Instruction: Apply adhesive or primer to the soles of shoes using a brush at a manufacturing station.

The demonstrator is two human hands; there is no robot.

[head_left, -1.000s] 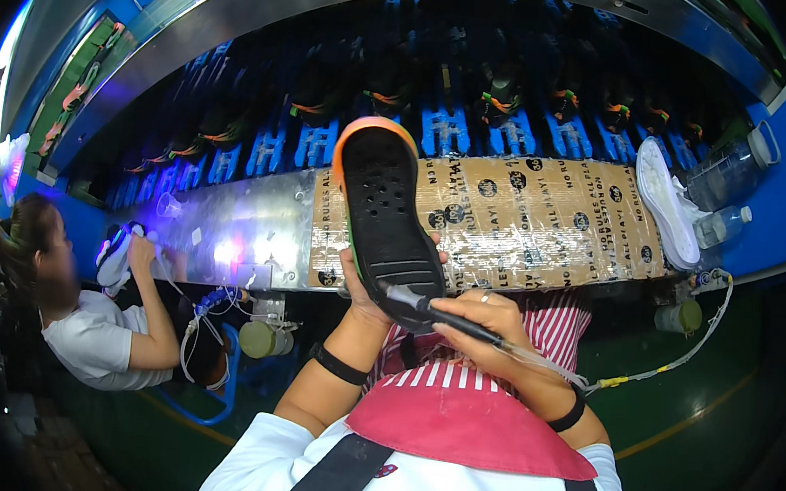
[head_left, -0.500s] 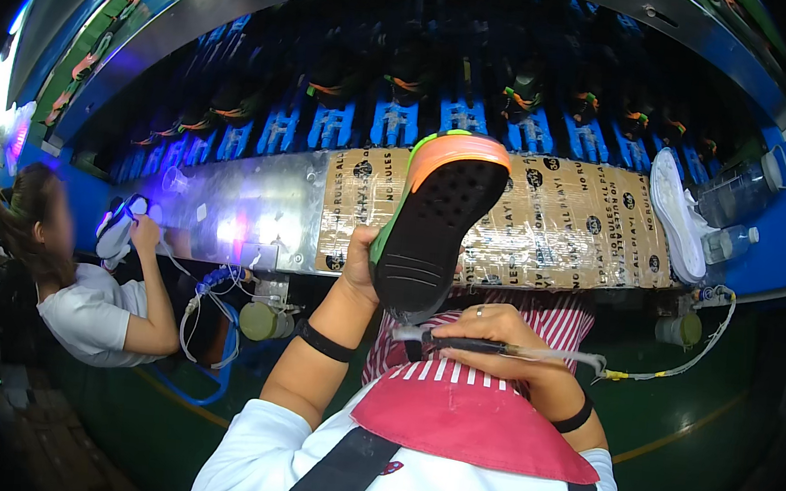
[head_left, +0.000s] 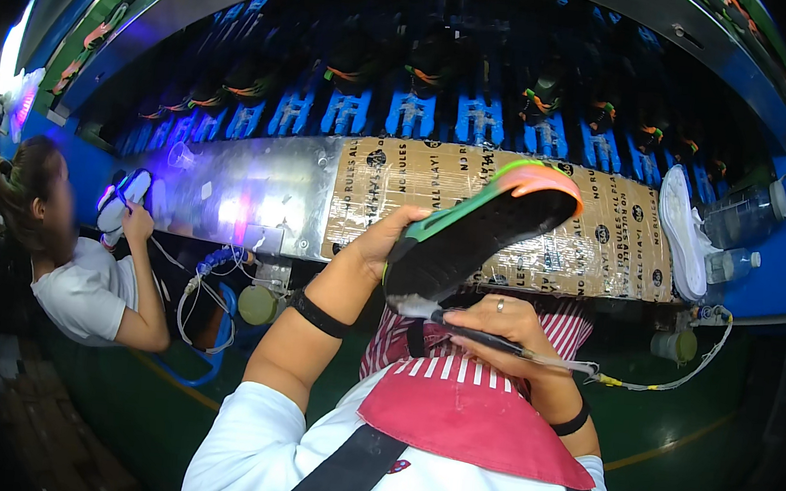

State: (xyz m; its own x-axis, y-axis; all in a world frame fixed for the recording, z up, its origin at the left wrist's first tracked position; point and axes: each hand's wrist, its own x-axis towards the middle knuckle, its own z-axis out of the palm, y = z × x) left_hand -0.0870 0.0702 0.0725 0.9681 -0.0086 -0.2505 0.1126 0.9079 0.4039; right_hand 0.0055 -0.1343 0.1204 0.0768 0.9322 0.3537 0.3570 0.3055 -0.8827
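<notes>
Left hand: the left hand [head_left: 391, 243] grips the near part of the shoe sole [head_left: 482, 239] along its left edge, the thumb lying by the green sidewall.
Right hand: the right hand [head_left: 506, 326] is closed round the dark handle of a brush [head_left: 489, 340]; a ring sits on one finger.
Shoe sole: held up between the body and the tabletop [head_left: 291, 185], tilted, its black underside partly in view, the orange end pointing far and to the right.
Bristles: pale, at the near end of the sole; how firmly they press I cannot tell.
Tube: a clear tube [head_left: 558, 362] trails from the brush toward the right.
Cardboard: a printed brown cardboard sheet [head_left: 383, 193] covers the tabletop behind the sole; bare metal lies to its left.
Right end: a white sole [head_left: 680, 229], beside a large clear jug [head_left: 741, 220] and a smaller bottle [head_left: 732, 266].
Behind: a row of blue holders [head_left: 481, 120] in a dark opening.
Far left: a co-worker [head_left: 90, 289] holding a shoe [head_left: 124, 201].
</notes>
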